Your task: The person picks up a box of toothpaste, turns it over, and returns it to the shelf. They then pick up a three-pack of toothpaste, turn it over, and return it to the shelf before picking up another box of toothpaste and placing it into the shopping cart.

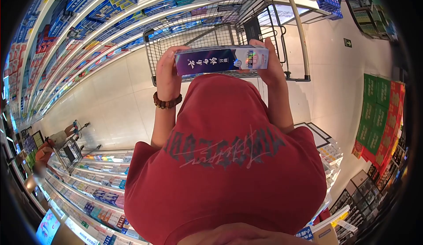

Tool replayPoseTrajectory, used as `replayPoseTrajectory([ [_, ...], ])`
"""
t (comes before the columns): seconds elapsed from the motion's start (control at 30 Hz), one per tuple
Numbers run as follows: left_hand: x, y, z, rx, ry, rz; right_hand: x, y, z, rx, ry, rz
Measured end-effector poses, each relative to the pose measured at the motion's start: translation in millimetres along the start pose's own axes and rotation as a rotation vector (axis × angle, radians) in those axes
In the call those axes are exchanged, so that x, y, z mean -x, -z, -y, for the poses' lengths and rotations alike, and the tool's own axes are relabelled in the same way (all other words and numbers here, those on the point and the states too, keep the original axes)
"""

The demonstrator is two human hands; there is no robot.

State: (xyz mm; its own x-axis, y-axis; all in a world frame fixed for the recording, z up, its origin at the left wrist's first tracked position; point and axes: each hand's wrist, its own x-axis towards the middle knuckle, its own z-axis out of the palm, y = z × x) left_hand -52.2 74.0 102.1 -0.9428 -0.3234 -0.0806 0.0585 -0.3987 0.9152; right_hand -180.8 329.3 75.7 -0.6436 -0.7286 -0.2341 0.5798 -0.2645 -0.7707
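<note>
A long purple and silver toothpaste box [207, 62] is held level in front of my red shirt, its printed face toward me. Its left end is gripped by my left hand [169, 71], with a beaded bracelet on that wrist. At the right end my right hand [272, 66] has its fingers and thumb round the box. Just beyond the box stands a wire shopping cart [194, 35], with a dark panel [252, 28] near its handle.
Shelves of boxed goods [105, 7] curve along the left and top. More shelves [97, 179] lie at lower left, near another person [43, 154] and a second cart [70, 152]. Green and red cartons [374, 113] are stacked at right on the pale floor [335, 77].
</note>
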Motion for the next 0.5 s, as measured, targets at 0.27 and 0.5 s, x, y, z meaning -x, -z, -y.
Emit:
replayPoseTrajectory([
  [0.27,-4.4,6.2,0.3,0.120,0.099,0.052,0.2,1.6,2.9,0.097,0.107,-0.095],
  [0.5,-8.1,22.3,7.3,0.069,0.135,0.039,6.0,-8.4,10.3,-0.012,0.223,-0.071],
])
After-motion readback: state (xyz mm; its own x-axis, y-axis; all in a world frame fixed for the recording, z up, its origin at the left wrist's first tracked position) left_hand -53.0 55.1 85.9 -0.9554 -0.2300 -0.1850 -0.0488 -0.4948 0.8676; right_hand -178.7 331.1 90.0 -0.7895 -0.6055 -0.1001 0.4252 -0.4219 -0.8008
